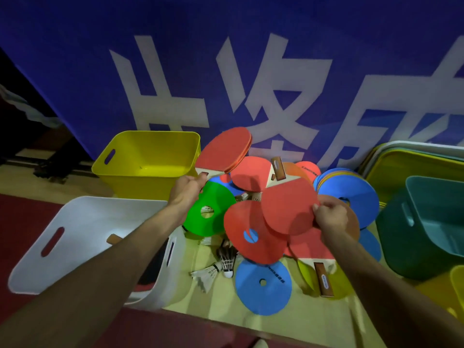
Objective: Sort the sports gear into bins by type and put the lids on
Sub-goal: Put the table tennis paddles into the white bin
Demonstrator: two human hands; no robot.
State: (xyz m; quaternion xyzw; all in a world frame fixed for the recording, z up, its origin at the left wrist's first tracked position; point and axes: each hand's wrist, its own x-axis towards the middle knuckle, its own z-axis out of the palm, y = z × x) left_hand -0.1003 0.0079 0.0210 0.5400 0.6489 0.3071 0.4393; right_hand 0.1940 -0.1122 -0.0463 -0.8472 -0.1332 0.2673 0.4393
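Far left: white bin [82, 222] near the person, with a wooden paddle handle and a dark blade showing inside, so this reads as the paddle bin. Behind it is the yellow bin [150, 156]; nothing can be made out in it. Left hand [187, 189], grip closed round the handle of a red paddle [226, 149], holds it lifted over the gap between the yellow bin and the pile. Centre: a mixed heap on the floor [313, 320]. It has a green disc [213, 209], more red paddles overlapping, and shuttlecocks [227, 263] loose at the near edge. Right hand [331, 218], grip narrow, pinches the rim of a second paddle [288, 207] lying on top of the heap; I cannot tell whether it is clear of the ones beneath. Right of that is a stack of blue discs [349, 194], then the teal bin [426, 222], with lids [414, 156] leaning at the back. Step in hand, by my reading: pulling paddles out of the heap, with sorting far from finished and no lid on. Next move calls for carrying the left-hand paddle back and down into the white bin, and peeling the right-hand one off without dragging discs along.
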